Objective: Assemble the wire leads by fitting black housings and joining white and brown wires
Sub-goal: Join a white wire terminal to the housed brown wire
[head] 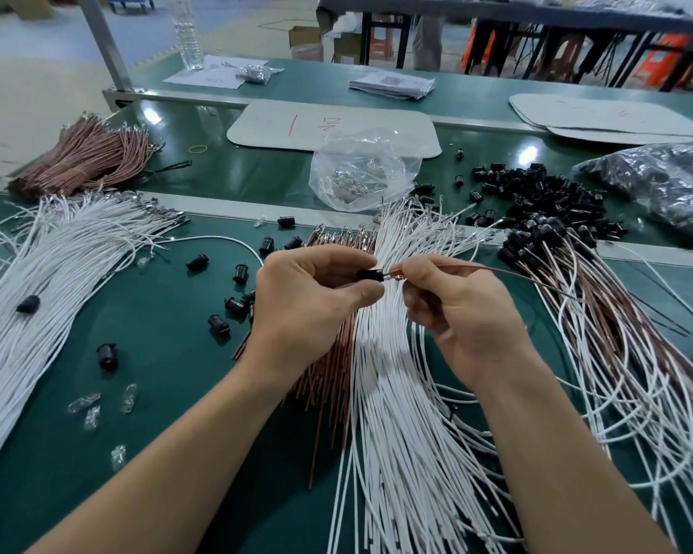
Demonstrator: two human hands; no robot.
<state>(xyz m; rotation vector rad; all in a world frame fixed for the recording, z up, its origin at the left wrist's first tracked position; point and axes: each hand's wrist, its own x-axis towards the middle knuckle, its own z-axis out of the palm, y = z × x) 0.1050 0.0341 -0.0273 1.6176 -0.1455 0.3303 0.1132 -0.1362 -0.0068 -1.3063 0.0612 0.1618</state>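
My left hand pinches a small black housing above the middle of the green bench. My right hand pinches a brown wire close to its metal terminal, whose tip sits at the housing's right opening. That wire trails off to the right. Beneath both hands lie a fan of white wires and a bundle of brown wires. Loose black housings are scattered left of my left hand.
A heap of black housings and finished leads lie at the right. White wires and a brown bundle sit at the left. A clear bag of terminals, small glass bulbs and a dark bag are also here.
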